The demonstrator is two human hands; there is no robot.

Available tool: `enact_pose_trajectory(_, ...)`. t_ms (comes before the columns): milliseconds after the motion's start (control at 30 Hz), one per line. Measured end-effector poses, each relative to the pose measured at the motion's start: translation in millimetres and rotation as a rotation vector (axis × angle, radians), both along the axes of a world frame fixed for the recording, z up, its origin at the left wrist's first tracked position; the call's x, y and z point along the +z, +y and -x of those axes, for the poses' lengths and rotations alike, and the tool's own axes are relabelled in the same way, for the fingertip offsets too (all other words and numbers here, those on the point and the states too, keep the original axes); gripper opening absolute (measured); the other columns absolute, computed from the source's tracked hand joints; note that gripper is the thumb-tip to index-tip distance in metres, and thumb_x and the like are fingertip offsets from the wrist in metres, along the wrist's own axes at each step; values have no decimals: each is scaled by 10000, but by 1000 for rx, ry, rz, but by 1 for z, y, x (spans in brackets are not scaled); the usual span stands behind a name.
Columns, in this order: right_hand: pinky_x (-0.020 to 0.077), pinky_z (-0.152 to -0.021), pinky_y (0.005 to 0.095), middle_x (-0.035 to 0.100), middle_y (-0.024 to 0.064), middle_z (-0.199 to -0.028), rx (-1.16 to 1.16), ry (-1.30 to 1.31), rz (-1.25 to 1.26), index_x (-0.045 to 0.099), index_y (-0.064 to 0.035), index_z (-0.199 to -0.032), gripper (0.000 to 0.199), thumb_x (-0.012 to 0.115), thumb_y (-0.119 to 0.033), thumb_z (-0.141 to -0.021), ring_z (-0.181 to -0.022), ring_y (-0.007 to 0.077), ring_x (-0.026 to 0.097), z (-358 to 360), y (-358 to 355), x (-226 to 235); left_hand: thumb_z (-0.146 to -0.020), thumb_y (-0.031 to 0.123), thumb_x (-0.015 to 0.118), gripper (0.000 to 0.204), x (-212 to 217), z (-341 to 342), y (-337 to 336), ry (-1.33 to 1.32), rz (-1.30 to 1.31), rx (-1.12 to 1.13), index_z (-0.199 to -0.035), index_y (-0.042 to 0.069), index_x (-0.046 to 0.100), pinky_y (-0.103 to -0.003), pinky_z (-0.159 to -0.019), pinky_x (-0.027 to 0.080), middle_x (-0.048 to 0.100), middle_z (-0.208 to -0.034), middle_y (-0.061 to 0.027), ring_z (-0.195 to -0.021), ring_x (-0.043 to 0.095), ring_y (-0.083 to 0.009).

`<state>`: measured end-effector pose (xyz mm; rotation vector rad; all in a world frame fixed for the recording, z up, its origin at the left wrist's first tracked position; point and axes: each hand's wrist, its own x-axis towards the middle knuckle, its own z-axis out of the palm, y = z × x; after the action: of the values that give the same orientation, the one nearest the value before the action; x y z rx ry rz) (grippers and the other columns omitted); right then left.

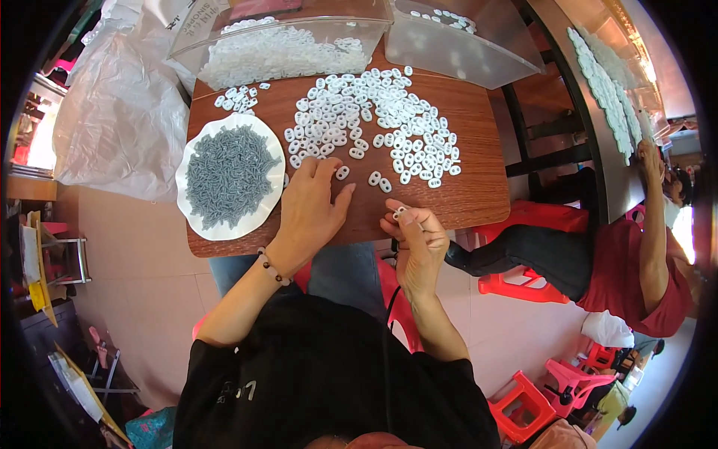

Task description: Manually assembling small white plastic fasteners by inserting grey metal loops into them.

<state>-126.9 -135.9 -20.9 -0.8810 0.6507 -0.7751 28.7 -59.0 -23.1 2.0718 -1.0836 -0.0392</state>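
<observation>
My left hand (308, 206) reaches over the near part of the brown table, its thumb and forefinger spread apart. Just beyond those fingertips lies a small white oval piece with two holes (342, 173), which the fingers do not visibly grip. Off the table's front edge, my right hand (421, 243) pinches another white two-hole piece (399, 213) between thumb and fingers. Several loose pieces like these (430, 153) spread across the table's middle. A white scalloped plate (184, 196) to the left of my left hand bears a heap of small grey screw-like parts (232, 178).
Two clear plastic bins stand at the table's back; the left bin (299, 46) holds many white pieces, the right bin (456, 56) a few. A translucent bag (120, 112) hangs at the left. To the right, a co-worker in dark red (628, 277) sits beside red stools (523, 404).
</observation>
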Motion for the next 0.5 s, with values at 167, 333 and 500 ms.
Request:
enact_pose_trajectory(167, 557, -790, 321, 619, 223, -1090, -4, 13, 8, 589, 19, -909, 105, 590, -86, -910, -842, 168, 640, 0, -3, 1, -791, 105, 688, 202, -6, -7, -10, -38, -35, -22, -967, 36, 618, -359, -578, 466, 577, -824, -102, -656, 594, -241)
enact_pose_trajectory(333, 557, -786, 318, 621, 223, -1079, 9, -2, 0, 587, 23, -911, 116, 591, -93, -909, -841, 172, 639, 0, -4, 1, -826, 94, 672, 135, 3, 0, -3, 220, -1, -60, -930, 23, 626, -304, -565, 462, 605, -810, -70, -651, 603, -179)
enact_pose_trajectory(500, 552, -798, 320, 625, 217, -1074, 43, -18, -3, 588, 21, -910, 117, 591, -96, -910, -846, 174, 639, 0, -3, 5, -878, 134, 666, 162, 16, 6, 11, 1027, 172, -101, -973, 10, 626, -200, -598, 443, 613, -833, 16, -692, 546, -42)
